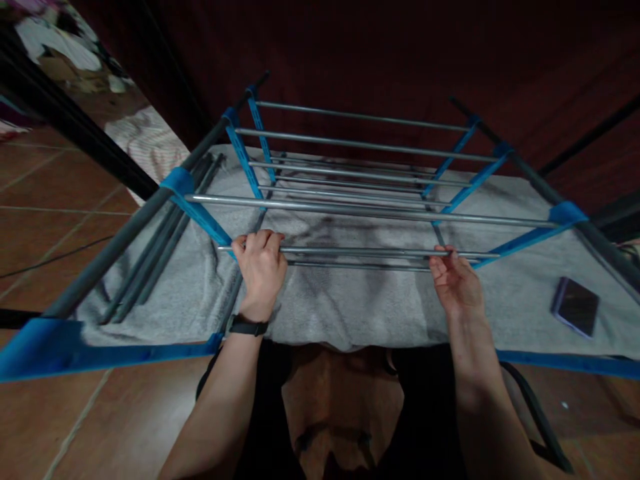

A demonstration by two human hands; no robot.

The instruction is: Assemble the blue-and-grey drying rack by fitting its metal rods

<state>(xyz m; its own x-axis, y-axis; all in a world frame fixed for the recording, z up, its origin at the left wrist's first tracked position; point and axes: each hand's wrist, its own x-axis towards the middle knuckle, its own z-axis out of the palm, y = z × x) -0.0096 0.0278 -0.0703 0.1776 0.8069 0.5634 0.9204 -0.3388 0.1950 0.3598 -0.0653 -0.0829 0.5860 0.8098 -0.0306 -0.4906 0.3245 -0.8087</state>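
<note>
A thin silver metal rod (360,252) lies level across the front of a rack frame with blue plastic brackets (203,221) and grey tubes (113,257). My left hand (260,260), back upward, is closed around the rod near its left end, close to a blue bracket. Toward the right end my right hand (456,277), palm upward, has its fingers curled on the same rod. Behind it, more silver rods (370,210) span between the left and right brackets. The nearest front bracket (40,347) sits at the lower left.
A grey towel (345,307) covers the surface under the rack. Several loose grey tubes (155,253) lie on it at the left, and a phone (576,307) at the right. A dark red curtain (350,60) hangs behind; tiled floor (65,180) shows at left.
</note>
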